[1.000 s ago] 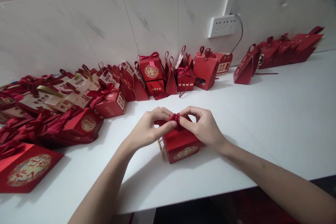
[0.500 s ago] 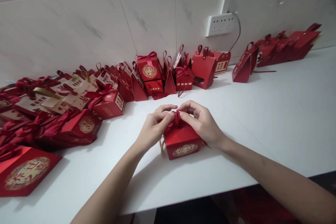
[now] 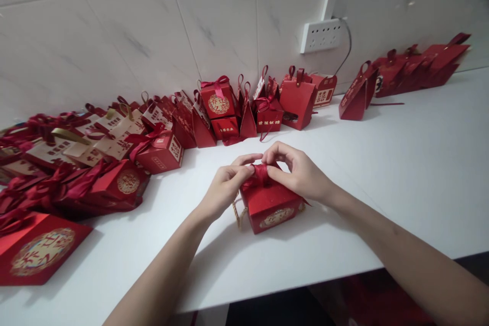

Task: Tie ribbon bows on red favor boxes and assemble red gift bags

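Note:
A red gift box [image 3: 272, 202] with a gold round emblem on its front stands on the white table, in front of me. On its top is a red ribbon bow [image 3: 261, 175]. My left hand [image 3: 228, 183] pinches the left side of the bow between thumb and fingers. Its right side is pinched by my right hand [image 3: 296, 170], thumb in front and fingers curled behind. Gold cord [image 3: 239, 214] hangs at the box's left side, and a bit of it shows on the right. The fingers hide part of the bow.
Red and white gift boxes [image 3: 103, 137] crowd the table's left side, and more red boxes [image 3: 298, 99] line the tiled wall. A large red box [image 3: 42, 249] sits at the near left. A white socket strip [image 3: 321, 35] with a cable is on the wall. The table's front edge runs below my arms.
Both hands have drawn slightly apart, and the bow between them is spread wider. The box has turned a little and sits slightly further right in view.

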The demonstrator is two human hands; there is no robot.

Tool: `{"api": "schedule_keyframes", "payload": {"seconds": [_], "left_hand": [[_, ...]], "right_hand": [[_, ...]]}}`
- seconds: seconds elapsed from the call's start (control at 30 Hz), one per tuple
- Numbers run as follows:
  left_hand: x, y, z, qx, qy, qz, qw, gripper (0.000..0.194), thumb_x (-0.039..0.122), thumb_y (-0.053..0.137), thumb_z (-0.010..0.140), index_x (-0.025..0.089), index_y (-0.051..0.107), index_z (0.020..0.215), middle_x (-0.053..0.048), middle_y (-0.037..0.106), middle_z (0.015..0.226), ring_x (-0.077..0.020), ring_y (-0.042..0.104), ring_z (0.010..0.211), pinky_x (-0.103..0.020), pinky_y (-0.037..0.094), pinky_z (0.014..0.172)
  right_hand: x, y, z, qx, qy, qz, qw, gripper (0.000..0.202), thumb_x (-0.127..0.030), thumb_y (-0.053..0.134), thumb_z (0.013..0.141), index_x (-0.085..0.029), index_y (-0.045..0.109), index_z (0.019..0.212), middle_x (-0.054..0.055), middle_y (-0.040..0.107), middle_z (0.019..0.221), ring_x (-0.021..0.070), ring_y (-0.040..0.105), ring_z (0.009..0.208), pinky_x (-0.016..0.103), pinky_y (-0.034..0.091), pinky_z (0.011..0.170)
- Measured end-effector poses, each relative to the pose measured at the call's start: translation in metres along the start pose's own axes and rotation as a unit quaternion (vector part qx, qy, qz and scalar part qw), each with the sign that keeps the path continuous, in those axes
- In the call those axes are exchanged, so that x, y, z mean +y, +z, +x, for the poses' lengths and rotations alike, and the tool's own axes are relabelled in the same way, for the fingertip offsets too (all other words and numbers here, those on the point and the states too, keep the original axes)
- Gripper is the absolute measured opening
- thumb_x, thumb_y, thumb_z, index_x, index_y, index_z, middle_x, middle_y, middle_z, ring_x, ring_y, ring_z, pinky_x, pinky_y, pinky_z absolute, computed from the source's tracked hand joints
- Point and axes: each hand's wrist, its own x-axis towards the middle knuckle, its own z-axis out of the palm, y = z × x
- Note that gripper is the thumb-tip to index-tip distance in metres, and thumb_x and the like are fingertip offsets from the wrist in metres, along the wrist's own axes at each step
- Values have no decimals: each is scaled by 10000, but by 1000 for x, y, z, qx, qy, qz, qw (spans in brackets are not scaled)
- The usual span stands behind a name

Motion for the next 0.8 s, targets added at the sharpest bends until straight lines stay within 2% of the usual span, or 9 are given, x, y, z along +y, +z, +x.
{"api": "schedule_keyframes", "payload": {"seconds": [0.2, 0.43, 0.6, 0.8], "left_hand": [[-1, -1, 0, -9, -4, -14, 1000, 340, 332, 527, 868, 148, 662, 616, -71, 503, 1345, -218, 529, 1130, -312, 446, 914], [0, -1, 0, -4, -2, -22, 1000, 315, 316, 522, 876, 166, 690, 656, -57, 508, 1345, -210, 528, 1136, -324, 412, 976], [0, -2, 0, -3, 0, -21, 1000, 346, 320, 514, 873, 161, 666, 606, -55, 516, 1339, -224, 515, 1159, -332, 408, 980], [0, -4, -1, 14, 6, 21, 1000, 344, 329, 517, 867, 165, 663, 602, -67, 551, 1286, -225, 514, 1166, -324, 412, 946]], "right_hand": [[-7, -16, 1, -63, -54, -110, 990, 140, -63, 571, 704, -198, 539, 687, 33, 575, 945, 182, 581, 920, 361, 451, 875], [-5, -15, 0, -61, -114, -139, 982, 168, -79, 614, 712, -203, 625, 824, 51, 579, 1017, 189, 599, 939, 363, 484, 872], [-1, -15, 2, -39, -170, -153, 973, 50, -172, 657, 783, -210, 673, 811, 51, 609, 968, 183, 617, 897, 368, 502, 832], [4, -15, 2, -17, -247, -218, 944, 89, -183, 635, 829, -205, 666, 748, 37, 637, 815, 183, 600, 808, 402, 466, 809]]}}
